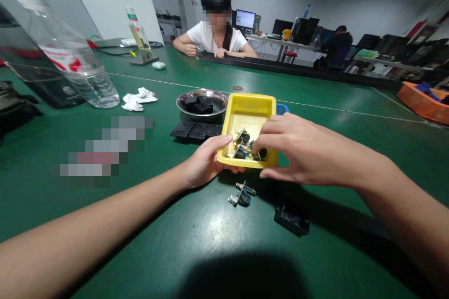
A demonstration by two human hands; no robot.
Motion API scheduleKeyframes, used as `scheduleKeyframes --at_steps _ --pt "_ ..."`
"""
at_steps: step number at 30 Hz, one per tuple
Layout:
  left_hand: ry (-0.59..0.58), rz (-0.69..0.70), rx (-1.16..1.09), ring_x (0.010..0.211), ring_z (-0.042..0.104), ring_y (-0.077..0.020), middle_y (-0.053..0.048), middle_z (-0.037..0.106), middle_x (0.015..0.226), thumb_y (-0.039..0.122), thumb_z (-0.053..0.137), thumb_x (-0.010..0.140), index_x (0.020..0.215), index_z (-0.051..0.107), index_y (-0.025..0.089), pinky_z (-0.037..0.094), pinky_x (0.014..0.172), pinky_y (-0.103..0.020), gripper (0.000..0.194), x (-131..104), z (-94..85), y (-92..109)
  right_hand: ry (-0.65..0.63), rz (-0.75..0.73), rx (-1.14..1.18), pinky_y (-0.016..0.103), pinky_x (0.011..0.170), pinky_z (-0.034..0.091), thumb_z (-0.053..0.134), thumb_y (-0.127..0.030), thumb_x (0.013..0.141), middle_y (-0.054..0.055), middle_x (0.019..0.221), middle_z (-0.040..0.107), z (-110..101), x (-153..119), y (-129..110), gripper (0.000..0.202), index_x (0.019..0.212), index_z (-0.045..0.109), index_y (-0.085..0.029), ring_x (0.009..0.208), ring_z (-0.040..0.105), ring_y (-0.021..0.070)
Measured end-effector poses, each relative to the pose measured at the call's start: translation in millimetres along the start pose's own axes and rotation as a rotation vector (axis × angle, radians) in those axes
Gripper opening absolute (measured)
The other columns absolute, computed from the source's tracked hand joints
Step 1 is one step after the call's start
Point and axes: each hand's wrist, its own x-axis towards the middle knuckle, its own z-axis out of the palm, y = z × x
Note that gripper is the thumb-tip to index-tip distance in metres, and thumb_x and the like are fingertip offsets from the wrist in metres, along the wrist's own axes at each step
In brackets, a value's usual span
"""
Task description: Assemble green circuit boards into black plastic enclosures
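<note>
My left hand (206, 161) grips a yellow plastic tray (250, 103) by its near left corner, thumb on the rim and fingers underneath. The tray is tilted towards me. Several small circuit boards (242, 152) with black round parts lie at its near end. At the tray's right side is my right hand (293, 149), its fingers bent over the wall among the boards, thumb apart below the corner. Its fingertips are partly hidden. On the table below lie a loose circuit board (242, 195) and, further right, an open black plastic case (292, 217).
Behind the tray stand a metal bowl (201, 113) of black pieces, flat black covers (194, 131) and a blue container (282, 109). Bottles (89, 79) and crumpled tissue (138, 99) are left. An orange basket (421, 105) stands far right. A person (219, 37) sits opposite.
</note>
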Motion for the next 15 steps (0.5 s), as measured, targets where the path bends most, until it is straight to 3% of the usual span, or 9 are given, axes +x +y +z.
scheduleKeyframes --at_steps 2,5,8,11,15 --pt "-0.009 -0.007 -0.041 0.058 0.069 -0.0167 -0.008 0.074 0.076 0.049 0.068 0.087 0.098 0.069 0.008 0.057 0.051 -0.023 0.042 -1 -1.8 2 0.002 -0.050 -0.057 0.035 0.082 0.038 0.074 -0.031 0.088 0.009 0.096 0.070 6 1 1 0.016 0.094 0.070 -0.017 0.092 0.061 0.0237" --pt "-0.002 0.030 -0.136 0.058 0.068 -0.0156 -0.006 0.074 0.078 0.051 0.060 0.093 0.104 0.068 0.012 0.058 0.052 -0.024 0.042 -1 -3.7 4 0.103 -0.144 -0.167 0.035 0.079 0.034 0.059 -0.023 0.098 0.008 0.088 0.068 14 5 -1 0.015 0.090 0.068 -0.016 0.084 0.057 0.0207" --pt "-0.033 0.056 -0.168 0.064 0.070 -0.0181 -0.009 0.076 0.083 0.068 0.047 0.095 0.107 0.068 0.012 0.059 0.059 -0.028 0.061 0 -6.0 5 0.186 -0.167 -0.227 0.035 0.076 0.031 0.050 -0.022 0.102 0.007 0.083 0.067 16 8 -3 0.023 0.088 0.067 -0.015 0.079 0.055 0.0192" --pt "-0.103 -0.017 -0.099 0.068 0.072 -0.0212 -0.015 0.076 0.084 0.080 0.045 0.089 0.108 0.067 0.009 0.057 0.064 -0.029 0.078 0 -8.4 6 0.246 -0.041 -0.267 0.035 0.076 0.032 0.053 -0.029 0.100 0.008 0.084 0.067 16 6 5 0.023 0.088 0.067 -0.015 0.078 0.055 0.0197" --pt "-0.092 -0.060 -0.031 0.071 0.071 -0.0217 -0.016 0.076 0.083 0.079 0.054 0.084 0.106 0.067 0.008 0.054 0.066 -0.028 0.075 1 -9.0 7 0.318 0.273 -0.330 0.037 0.078 0.036 0.061 -0.030 0.090 0.010 0.084 0.068 17 -1 37 0.017 0.086 0.068 -0.015 0.079 0.058 0.0230"
